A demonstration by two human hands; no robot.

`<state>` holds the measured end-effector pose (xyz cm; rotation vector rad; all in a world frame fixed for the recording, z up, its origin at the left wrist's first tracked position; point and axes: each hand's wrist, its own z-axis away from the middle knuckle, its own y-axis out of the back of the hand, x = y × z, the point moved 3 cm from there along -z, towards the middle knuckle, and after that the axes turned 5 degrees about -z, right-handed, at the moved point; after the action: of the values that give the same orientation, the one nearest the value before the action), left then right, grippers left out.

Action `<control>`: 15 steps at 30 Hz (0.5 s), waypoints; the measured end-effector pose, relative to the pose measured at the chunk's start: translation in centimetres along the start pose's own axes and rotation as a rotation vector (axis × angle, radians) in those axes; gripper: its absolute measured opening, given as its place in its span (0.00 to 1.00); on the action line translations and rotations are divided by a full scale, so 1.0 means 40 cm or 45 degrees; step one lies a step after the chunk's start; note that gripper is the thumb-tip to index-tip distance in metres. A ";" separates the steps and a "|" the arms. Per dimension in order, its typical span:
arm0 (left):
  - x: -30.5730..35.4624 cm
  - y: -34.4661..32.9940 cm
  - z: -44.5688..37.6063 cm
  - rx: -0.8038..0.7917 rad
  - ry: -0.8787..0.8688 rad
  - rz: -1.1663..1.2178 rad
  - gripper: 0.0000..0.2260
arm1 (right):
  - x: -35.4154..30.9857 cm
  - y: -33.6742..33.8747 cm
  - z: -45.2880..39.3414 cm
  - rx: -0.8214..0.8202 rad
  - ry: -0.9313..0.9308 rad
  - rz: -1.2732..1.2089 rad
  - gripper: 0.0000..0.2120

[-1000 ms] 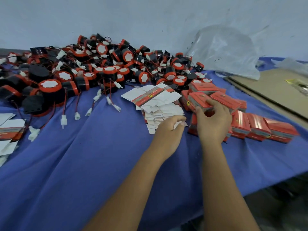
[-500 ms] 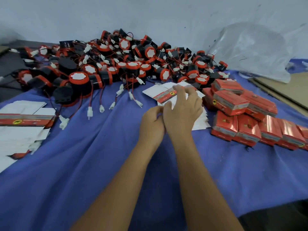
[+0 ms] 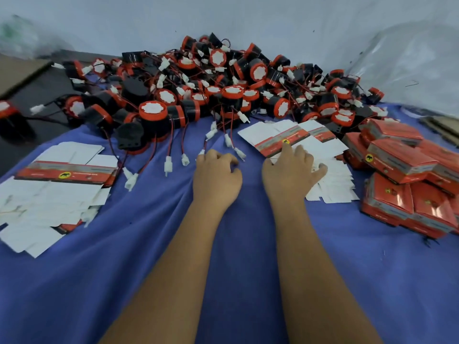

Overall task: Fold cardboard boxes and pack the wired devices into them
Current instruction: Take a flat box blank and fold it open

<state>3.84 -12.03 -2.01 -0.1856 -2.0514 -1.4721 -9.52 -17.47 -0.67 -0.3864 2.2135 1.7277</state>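
Note:
A big heap of black-and-red round wired devices [image 3: 223,93] lies at the back of the blue cloth [image 3: 124,269], its red-black wires and white connectors [image 3: 185,160] trailing toward me. A stack of flat white-and-red box blanks [image 3: 280,137] lies right of centre. My right hand [image 3: 290,172] rests on it with fingers spread flat, holding nothing. My left hand [image 3: 216,175] sits on the cloth just left of the stack, fingers loosely curled with nothing in them, fingertips beside a connector. Folded red boxes [image 3: 397,160] are piled at the right.
A second spread of flat box blanks [image 3: 62,175] lies at the left edge. A clear plastic bag [image 3: 409,70] leans against the wall at the back right. Brown cardboard [image 3: 15,70] shows at the far left. Bare cloth stretches under my forearms.
My right hand left the folded red boxes and came onto the flat blanks. My left hand drew off the blanks to the left, onto the cloth near the connectors. The view swung left.

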 end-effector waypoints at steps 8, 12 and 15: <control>-0.014 0.007 -0.004 0.043 0.050 0.447 0.14 | -0.068 -0.011 0.040 0.197 0.348 0.052 0.11; -0.015 0.008 0.003 0.012 0.074 0.503 0.13 | -0.043 -0.031 0.030 -0.044 0.272 0.036 0.25; -0.017 0.002 0.004 0.005 0.079 0.491 0.13 | -0.038 -0.015 0.025 0.110 0.284 -0.050 0.17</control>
<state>4.36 -11.73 -2.36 -0.4973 -1.8424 -1.2183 -7.83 -16.62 -0.83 -0.6250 2.4070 1.6313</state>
